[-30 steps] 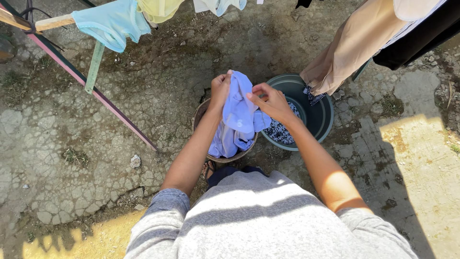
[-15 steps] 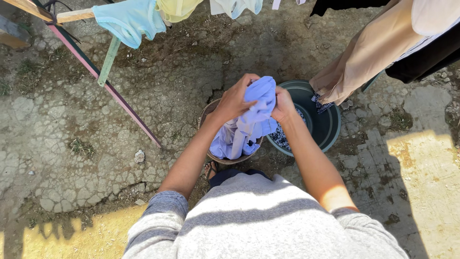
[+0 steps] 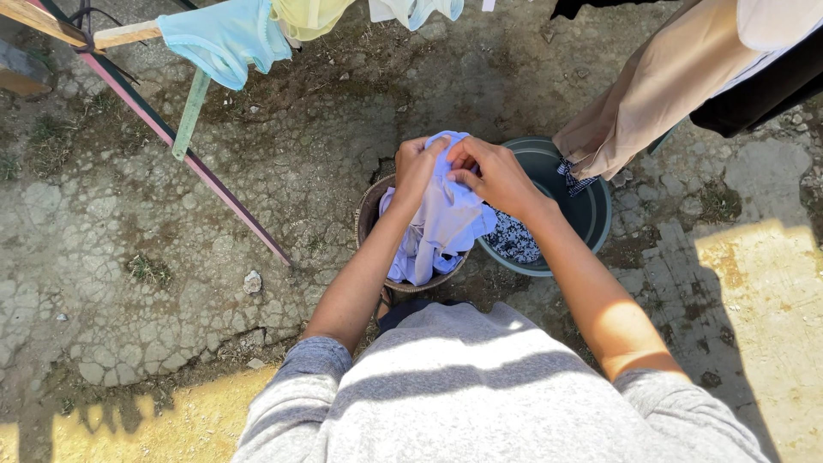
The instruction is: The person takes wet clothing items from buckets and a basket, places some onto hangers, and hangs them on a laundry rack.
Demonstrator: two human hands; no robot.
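Observation:
A light blue garment (image 3: 441, 225) hangs bunched from both my hands, above a brown woven basket (image 3: 367, 214). My left hand (image 3: 415, 166) grips its top edge on the left. Close beside it, my right hand (image 3: 489, 174) pinches the same top edge, fingers curled into the cloth. The lower folds of the garment drop into the basket. Right of the basket stands a grey-green plastic basin (image 3: 591, 210) holding a dark patterned cloth (image 3: 514, 240).
Cracked concrete ground lies all around. A drying rack with a pink bar (image 3: 184, 159) runs at upper left, carrying a pale blue garment (image 3: 225, 36) and a yellow one (image 3: 310, 15). Tan cloth (image 3: 660, 94) and black cloth (image 3: 763, 94) hang at upper right. A stone (image 3: 251, 281) lies left.
My hands have worked along the garment's top edge: apart a second ago, pressed together around the bunched cloth half a second ago, now side by side regripping it.

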